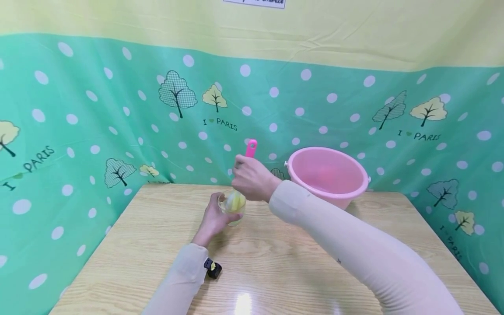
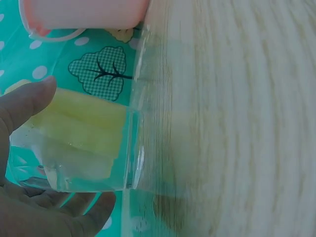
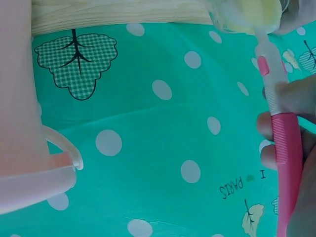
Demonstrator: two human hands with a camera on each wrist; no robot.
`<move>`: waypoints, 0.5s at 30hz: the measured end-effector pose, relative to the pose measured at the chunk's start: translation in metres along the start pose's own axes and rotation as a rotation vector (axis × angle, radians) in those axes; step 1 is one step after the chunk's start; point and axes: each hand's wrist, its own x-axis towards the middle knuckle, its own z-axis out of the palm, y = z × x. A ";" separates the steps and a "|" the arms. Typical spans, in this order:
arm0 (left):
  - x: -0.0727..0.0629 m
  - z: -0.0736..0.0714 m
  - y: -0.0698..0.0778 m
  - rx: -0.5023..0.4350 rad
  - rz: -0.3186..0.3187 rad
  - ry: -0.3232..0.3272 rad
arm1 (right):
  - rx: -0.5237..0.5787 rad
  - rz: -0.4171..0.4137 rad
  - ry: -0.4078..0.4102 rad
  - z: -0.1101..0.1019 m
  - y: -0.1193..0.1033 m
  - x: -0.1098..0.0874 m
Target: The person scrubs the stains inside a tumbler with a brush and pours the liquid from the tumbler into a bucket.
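A clear drinking glass (image 1: 236,222) is held by my left hand (image 1: 214,218), with the thumb on one side and the fingers on the other. Inside the glass sits the yellow and white sponge head (image 2: 89,128) of a cup brush. My right hand (image 1: 253,178) grips the brush's pink and white handle (image 3: 288,158), whose pink end pokes up above the fist. In the right wrist view, the white neck of the brush runs into the glass mouth. The left wrist view shows the sponge through the glass wall.
A pink bucket (image 1: 328,175) with a handle stands at the back right of the wooden table (image 1: 157,262), behind my right forearm. Green and yellow patterned cloth (image 1: 275,109) hangs along the back and sides. A black device (image 1: 213,267) is strapped at my left wrist.
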 end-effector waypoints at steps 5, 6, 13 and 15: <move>0.000 0.000 0.000 -0.028 -0.012 -0.021 | -0.006 -0.011 0.038 0.001 0.001 -0.002; 0.000 0.001 0.000 -0.030 -0.012 -0.024 | -0.011 -0.014 0.050 0.001 0.000 -0.002; -0.001 0.000 0.000 -0.016 0.021 -0.013 | -0.041 -0.027 0.121 -0.001 -0.006 0.003; -0.001 -0.001 0.000 -0.011 0.037 -0.004 | -0.052 -0.028 0.121 -0.003 -0.009 0.006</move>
